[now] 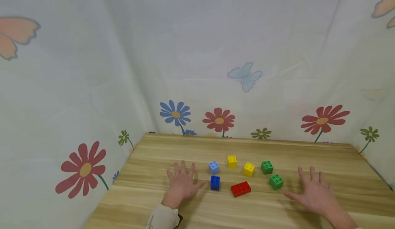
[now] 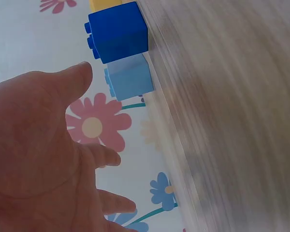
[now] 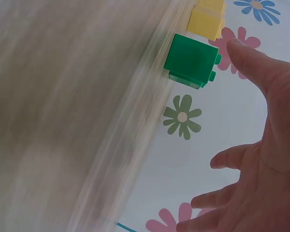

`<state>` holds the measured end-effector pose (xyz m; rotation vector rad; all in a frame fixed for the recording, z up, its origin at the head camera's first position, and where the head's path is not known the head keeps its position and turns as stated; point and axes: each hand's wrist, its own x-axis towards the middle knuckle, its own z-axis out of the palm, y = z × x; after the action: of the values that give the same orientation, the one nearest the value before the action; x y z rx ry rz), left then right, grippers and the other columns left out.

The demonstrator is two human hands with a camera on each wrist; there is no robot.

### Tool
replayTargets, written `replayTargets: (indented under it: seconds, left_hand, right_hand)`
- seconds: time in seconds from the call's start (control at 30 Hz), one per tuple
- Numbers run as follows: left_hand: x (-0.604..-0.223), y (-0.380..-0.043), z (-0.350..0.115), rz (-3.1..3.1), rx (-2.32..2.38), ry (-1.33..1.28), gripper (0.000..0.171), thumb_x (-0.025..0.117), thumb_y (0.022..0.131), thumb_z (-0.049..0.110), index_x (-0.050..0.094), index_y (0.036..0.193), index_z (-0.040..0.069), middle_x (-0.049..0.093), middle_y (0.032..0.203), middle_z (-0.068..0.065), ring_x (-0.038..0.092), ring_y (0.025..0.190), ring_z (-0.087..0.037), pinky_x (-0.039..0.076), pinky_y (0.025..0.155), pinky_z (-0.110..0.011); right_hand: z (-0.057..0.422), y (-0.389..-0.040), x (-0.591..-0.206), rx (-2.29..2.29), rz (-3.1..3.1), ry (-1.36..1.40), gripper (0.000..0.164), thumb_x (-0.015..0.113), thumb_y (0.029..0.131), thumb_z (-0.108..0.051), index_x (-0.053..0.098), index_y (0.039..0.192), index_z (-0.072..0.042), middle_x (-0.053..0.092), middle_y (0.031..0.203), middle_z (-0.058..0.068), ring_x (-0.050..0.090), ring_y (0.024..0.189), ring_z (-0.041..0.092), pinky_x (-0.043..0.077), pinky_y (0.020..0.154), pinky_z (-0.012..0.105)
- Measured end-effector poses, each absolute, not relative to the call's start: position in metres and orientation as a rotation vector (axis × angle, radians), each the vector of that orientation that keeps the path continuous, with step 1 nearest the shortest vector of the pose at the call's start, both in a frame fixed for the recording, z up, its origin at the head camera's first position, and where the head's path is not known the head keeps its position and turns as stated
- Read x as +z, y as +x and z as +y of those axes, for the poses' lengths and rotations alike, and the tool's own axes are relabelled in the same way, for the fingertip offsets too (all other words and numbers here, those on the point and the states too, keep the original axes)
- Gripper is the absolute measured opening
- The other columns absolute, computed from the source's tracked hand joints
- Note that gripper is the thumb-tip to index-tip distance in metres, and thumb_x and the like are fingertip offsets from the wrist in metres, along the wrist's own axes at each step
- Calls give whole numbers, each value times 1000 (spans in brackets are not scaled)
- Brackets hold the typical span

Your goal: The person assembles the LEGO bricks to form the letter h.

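My left hand (image 1: pixel 182 185) is spread with fingers apart, left of the bricks, holding nothing. Its thumb points at the dark blue brick (image 1: pixel 215 183), with a light blue brick (image 1: pixel 214 167) just behind that. On the other side, my right hand (image 1: pixel 318 193) is spread too, its thumb near the front green brick (image 1: pixel 276 181). A second green brick (image 1: pixel 267 167) sits farther back. Between the hands lie a long red brick (image 1: pixel 240 189) and two yellow bricks, one (image 1: pixel 249 169) nearer and one (image 1: pixel 232 161) at the back. The left wrist view shows the left palm (image 2: pixel 34 150) bare.
The bricks stand apart on a wood-grain table (image 1: pixel 148 153). A pale curtain (image 1: pixel 191 50) printed with flowers and butterflies hangs behind the table and along its left side. A light sleeve (image 1: pixel 162 217) covers my left forearm, with a dark band at the wrist.
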<state>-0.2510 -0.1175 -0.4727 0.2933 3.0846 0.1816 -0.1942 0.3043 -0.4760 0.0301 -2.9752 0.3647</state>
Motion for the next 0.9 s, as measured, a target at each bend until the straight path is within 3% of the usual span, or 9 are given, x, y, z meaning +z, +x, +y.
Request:
replayTargets:
  seconds: [0.2, 0.47, 0.63, 0.9]
  left_hand:
    - [-478, -254, -119, 3075, 253, 398, 82, 45, 87, 67, 31, 148, 14, 20, 150, -27, 16, 135, -50, 14, 103, -66]
    - [-482, -262, -116, 3039, 442, 627, 79, 63, 85, 51, 35, 145, 8, 34, 144, -23, 33, 131, -41, 28, 104, -54]
    - [-479, -262, -112, 3018, 440, 725, 71, 67, 83, 49, 47, 137, 8, 48, 133, -14, 47, 120, -30, 39, 98, -45]
    - [-480, -264, -102, 2966, 527, 835, 57, 70, 84, 43, 56, 128, 10, 57, 121, -5, 54, 109, -21, 44, 93, -38]
  right_hand:
    - [308, -196, -477, 380, -2944, 123, 105, 67, 70, -68, 38, 135, 9, 28, 132, 43, 27, 113, 67, 25, 83, 77]
    - [310, -204, -480, 585, -2831, 406, 79, 83, 71, -31, 47, 131, 6, 47, 125, 30, 46, 110, 50, 40, 83, 64]
    - [308, -209, -481, 659, -2773, 524, 68, 83, 70, -15, 52, 128, 2, 55, 119, 23, 55, 104, 43, 46, 80, 56]
    - [303, -217, -479, 800, -2802, 616, 63, 80, 73, -7, 51, 128, 3, 57, 117, 21, 58, 96, 37, 52, 70, 45]
